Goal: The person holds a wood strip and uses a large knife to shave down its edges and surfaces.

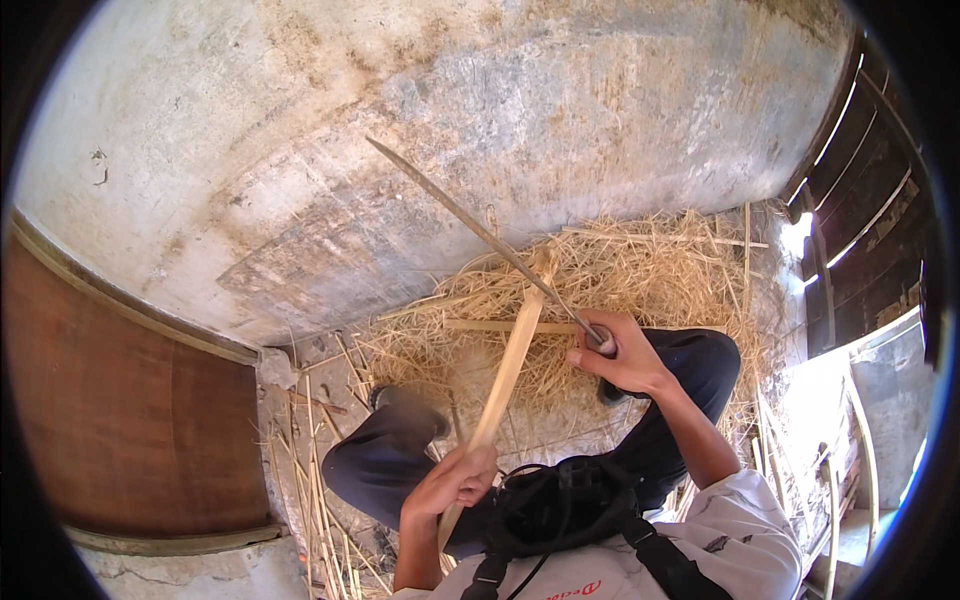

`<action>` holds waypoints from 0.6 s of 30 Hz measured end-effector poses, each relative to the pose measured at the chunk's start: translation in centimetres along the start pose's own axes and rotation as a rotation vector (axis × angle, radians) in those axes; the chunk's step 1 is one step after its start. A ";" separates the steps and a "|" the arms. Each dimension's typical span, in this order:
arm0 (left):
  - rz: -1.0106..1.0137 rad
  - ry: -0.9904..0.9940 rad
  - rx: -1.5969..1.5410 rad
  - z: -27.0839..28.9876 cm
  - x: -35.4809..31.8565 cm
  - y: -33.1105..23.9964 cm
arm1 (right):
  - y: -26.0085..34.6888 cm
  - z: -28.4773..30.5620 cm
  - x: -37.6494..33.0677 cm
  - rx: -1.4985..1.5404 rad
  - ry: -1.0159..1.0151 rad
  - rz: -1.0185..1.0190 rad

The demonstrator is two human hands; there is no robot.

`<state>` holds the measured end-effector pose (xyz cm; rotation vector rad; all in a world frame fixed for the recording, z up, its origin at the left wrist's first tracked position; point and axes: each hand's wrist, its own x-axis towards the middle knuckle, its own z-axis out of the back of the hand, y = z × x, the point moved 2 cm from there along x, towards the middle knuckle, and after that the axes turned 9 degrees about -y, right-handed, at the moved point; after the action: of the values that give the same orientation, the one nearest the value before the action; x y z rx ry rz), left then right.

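Note:
My left hand [455, 484] is closed around the lower part of a pale, flat wooden strip [512, 368], perhaps split bamboo. The strip slants up and away, its far end over a heap of shavings. In my right hand [626, 352] is the handle of a long knife [450, 205] with a narrow, dark blade. The blade points to the upper left and crosses the strip near its far end; whether they touch, I cannot tell. Beyond my hands, another pale strip [480, 325] lies crosswise, passing behind the held one.
Curly straw-coloured shavings [660, 270] cover the floor between my legs and the stained wall [560, 110]. Long thin strips [315, 500] lie at the left. A brown wooden panel [130, 390] stands beyond them. Dark slatted boards [870, 220] and upright sticks [832, 520] are at the right.

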<state>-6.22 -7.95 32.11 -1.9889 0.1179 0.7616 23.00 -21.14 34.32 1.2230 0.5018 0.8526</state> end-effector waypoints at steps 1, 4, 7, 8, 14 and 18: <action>-0.016 0.022 0.000 0.0 0.1 0.0 | 0.1 0.2 -0.3 0.028 -0.010 0.018; -0.025 0.097 -0.066 0.9 0.5 0.8 | -0.1 0.7 -1.3 0.145 -0.033 0.016; -0.052 0.134 -0.144 1.6 1.0 1.5 | -0.6 0.9 -2.3 0.322 -0.051 -0.074; -0.067 0.139 -0.166 1.8 1.1 1.6 | -0.6 1.0 -2.6 0.380 -0.065 -0.092; -0.059 0.230 -0.281 2.3 1.0 2.0 | -0.7 1.1 -2.8 0.616 -0.168 -0.114; -0.053 0.196 -0.284 1.8 0.9 1.6 | -0.7 1.5 -2.7 0.633 -0.208 -0.094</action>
<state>-6.98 -7.14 29.77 -2.3261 0.0750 0.5728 22.70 -24.27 33.83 1.8270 0.6798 0.4844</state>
